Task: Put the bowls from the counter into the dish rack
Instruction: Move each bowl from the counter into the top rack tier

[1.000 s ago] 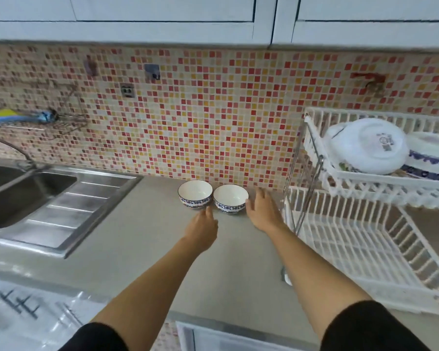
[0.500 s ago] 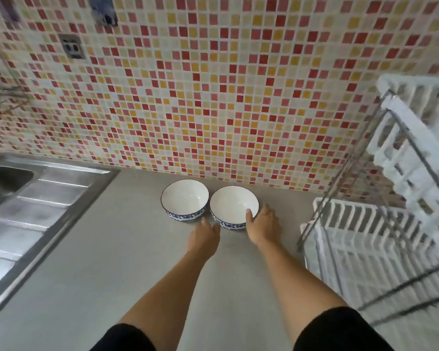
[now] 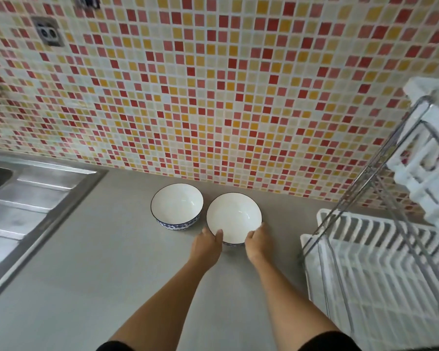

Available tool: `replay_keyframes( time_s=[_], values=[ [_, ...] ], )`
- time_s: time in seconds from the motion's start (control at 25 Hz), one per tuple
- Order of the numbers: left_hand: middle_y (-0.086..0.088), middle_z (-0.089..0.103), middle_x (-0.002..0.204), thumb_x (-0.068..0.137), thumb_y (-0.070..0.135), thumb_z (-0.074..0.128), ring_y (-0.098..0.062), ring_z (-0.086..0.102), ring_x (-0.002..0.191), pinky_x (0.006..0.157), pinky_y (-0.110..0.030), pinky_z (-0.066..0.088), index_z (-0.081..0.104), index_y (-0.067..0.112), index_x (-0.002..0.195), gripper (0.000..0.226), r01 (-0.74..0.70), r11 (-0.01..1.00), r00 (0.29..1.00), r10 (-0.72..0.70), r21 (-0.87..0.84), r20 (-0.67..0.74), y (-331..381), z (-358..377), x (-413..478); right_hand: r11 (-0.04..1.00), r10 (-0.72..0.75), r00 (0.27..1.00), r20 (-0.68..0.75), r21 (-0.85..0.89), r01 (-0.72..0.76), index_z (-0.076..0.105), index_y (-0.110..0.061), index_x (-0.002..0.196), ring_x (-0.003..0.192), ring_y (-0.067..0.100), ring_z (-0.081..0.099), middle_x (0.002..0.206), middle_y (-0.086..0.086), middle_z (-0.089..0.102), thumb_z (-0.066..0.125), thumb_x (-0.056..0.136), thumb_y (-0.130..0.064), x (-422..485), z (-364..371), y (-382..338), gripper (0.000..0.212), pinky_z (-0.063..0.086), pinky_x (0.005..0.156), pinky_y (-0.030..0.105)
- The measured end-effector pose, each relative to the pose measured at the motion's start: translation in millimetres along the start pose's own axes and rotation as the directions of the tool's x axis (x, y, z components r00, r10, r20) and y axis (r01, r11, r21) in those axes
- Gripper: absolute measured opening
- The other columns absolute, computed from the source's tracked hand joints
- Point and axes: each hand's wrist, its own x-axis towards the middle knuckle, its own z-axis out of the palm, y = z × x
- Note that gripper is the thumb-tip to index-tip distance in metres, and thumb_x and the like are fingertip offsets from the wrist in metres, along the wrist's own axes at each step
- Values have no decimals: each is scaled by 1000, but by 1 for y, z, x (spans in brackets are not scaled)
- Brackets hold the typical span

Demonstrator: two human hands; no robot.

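You have two white bowls with dark rims and blue-patterned outsides, upright and empty, side by side near the tiled wall on the grey worktop (image 3: 91,282). The left bowl (image 3: 177,205) stands free. The right bowl (image 3: 234,217) is gripped at its near rim. The white dish rack (image 3: 380,272) stands just right.

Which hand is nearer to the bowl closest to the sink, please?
Left. The left hand is just right of that bowl, gripping the neighbouring bowl; the right hand holds that neighbour's far side.
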Motion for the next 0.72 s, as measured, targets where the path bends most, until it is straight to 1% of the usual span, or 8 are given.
replay_keyframes(
  time_s=[0.08, 0.12, 0.2, 0.24, 0.36, 0.52, 0.64, 0.72],
  values=[
    [-23, 53, 135, 99, 35, 37, -37, 48, 125, 98, -35, 38, 42, -2, 132, 49, 3, 1000, 1000, -3, -9, 3, -4, -3, -13, 999, -43, 999, -29, 18, 43, 42, 3, 130, 105, 37, 60, 120, 22, 60, 42, 94, -9, -22, -8, 9, 39, 41, 76, 31],
    [-23, 53, 135, 99, 35, 37, -37, 48, 125, 98, -35, 38, 41, -1, 134, 50, 1, 1000, 1000, -1, -12, 7, -7, -5, -21, 997, -73, 996, -46, 7, 73, 41, 3, 131, 99, 35, 61, 115, 22, 61, 41, 94, -9, -34, -12, 14, 39, 36, 70, 28],
    [-23, 54, 134, 99, 36, 37, -37, 49, 125, 100, -35, 38, 39, 0, 136, 52, -15, 1000, 1000, 15, -23, 3, -12, -15, -43, 989, -147, 987, -70, 0, 148, 39, 0, 134, 87, 31, 60, 105, 21, 63, 41, 94, -10, -59, -18, 26, 41, 30, 66, 23],
    [-23, 55, 133, 99, 37, 37, -37, 50, 124, 100, -36, 38, 39, 1, 137, 52, -28, 999, 1000, 28, -45, -12, -15, -22, -57, 984, -170, 983, -67, 38, 173, 38, -2, 136, 85, 31, 59, 104, 21, 63, 41, 94, -10, -73, -22, 30, 43, 30, 67, 23],
    [-21, 56, 132, 98, 38, 40, -37, 51, 123, 99, -36, 40, 34, 5, 140, 54, -60, 982, 996, 46, -180, -80, -23, -47, -111, 943, -278, 959, -56, 176, 283, 34, -6, 141, 102, 35, 60, 122, 21, 60, 41, 94, -6, -123, -35, 31, 48, 40, 78, 26],
    [-17, 56, 133, 96, 45, 40, -36, 54, 119, 100, -37, 42, 19, 20, 149, 62, -138, 939, 987, 104, -314, -122, -39, -76, -182, 870, -463, 882, -86, 144, 471, 29, -13, 146, 110, 32, 59, 131, 15, 57, 39, 95, -10, -184, -58, 28, 52, 46, 89, 32],
    [-16, 53, 135, 91, 61, 33, -36, 53, 121, 104, -50, 44, 20, 30, 145, 63, -184, 874, 980, 126, -450, -156, -47, -91, -231, 817, -535, 835, -130, 170, 551, 28, -15, 146, 113, 30, 58, 135, 12, 55, 37, 98, -14, -231, -82, 28, 49, 46, 92, 31],
    [-15, 50, 136, 86, 71, 25, -37, 50, 122, 103, -55, 43, 24, 31, 141, 69, -187, 823, 978, 106, -537, -178, -42, -100, -251, 772, -587, 789, -182, 168, 613, 30, -15, 144, 114, 30, 59, 135, 11, 55, 37, 99, -15, -250, -97, 25, 46, 47, 91, 33]
  ],
)
